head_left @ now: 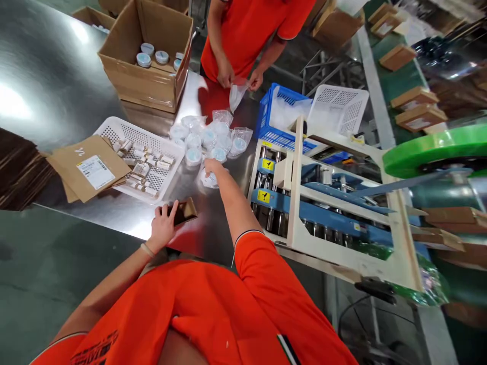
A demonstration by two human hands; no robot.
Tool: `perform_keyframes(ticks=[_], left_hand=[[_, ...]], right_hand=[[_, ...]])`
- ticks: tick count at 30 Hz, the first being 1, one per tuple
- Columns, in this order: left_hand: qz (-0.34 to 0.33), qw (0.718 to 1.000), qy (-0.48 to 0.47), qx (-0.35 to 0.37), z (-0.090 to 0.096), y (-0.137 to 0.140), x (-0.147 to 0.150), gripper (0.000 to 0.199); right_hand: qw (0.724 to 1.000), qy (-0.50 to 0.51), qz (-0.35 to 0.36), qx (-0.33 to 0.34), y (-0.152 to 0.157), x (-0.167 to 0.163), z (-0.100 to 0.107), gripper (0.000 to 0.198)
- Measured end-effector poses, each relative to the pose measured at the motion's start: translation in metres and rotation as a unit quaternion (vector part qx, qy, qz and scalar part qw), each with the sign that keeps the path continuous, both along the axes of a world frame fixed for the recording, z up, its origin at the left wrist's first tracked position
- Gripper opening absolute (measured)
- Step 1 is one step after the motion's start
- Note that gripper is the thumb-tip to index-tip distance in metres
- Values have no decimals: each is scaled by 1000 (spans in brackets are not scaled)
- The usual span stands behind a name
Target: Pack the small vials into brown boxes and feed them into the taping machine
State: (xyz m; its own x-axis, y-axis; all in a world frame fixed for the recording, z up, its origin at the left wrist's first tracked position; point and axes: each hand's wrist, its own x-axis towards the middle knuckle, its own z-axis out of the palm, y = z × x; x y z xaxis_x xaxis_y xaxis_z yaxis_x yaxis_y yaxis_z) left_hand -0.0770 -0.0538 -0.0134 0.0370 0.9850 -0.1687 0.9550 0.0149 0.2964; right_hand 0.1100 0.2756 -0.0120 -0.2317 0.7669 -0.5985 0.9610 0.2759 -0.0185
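My left hand (163,225) is at the table's front edge, its fingers closed around the near side of a small open cardboard box (187,211). My right hand (215,168) reaches forward, fingers pressed on a round white tub in a clear plastic bag (208,181); the fingertips are partly hidden. Just beyond it lies a cluster of similar bagged tubs (209,138) with pale blue lids. To the left, a white perforated basket (169,180) holds several small cylindrical bottles (142,162). Flat brown cardboard pieces (81,162), one with a white label, overlap the basket's left side.
Across the metal table (49,81), a co-worker's hands (239,76) hold a clear bag. A large open carton (140,83) contains several tubs. On the right stand a blue crate (272,114), a roller machine (323,203) and a green tape roll (437,149). Stacked cardboard (19,170) lies far left.
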Motion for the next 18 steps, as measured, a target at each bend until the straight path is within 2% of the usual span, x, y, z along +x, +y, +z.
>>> perform_keyframes(ticks=[3, 7, 9, 12, 13, 16, 18], left_hand=[[-1, 1000, 5, -5, 3, 1, -1, 101], [-7, 1000, 11, -9, 8, 2, -1, 101], [-6, 1000, 16, -8, 10, 2, -1, 101], [-20, 1000, 18, 5, 12, 3, -1, 100], [-27, 999, 16, 8, 13, 4, -2, 101], [-56, 998, 8, 7, 13, 11, -3, 102], [-87, 996, -3, 2, 11, 19, -3, 103]], right_hand=[[1000, -10, 7, 8, -32, 26, -3, 80], [999, 32, 4, 37, -96, 70, 2, 72], [994, 50, -25, 90, -128, 89, 8, 64], [956, 98, -110, 255, -164, 112, 16, 56], [940, 118, -138, 288, -172, 118, 17, 56], [912, 171, -190, 321, -183, 136, 20, 58], [881, 193, -205, 381, -185, 145, 22, 57]])
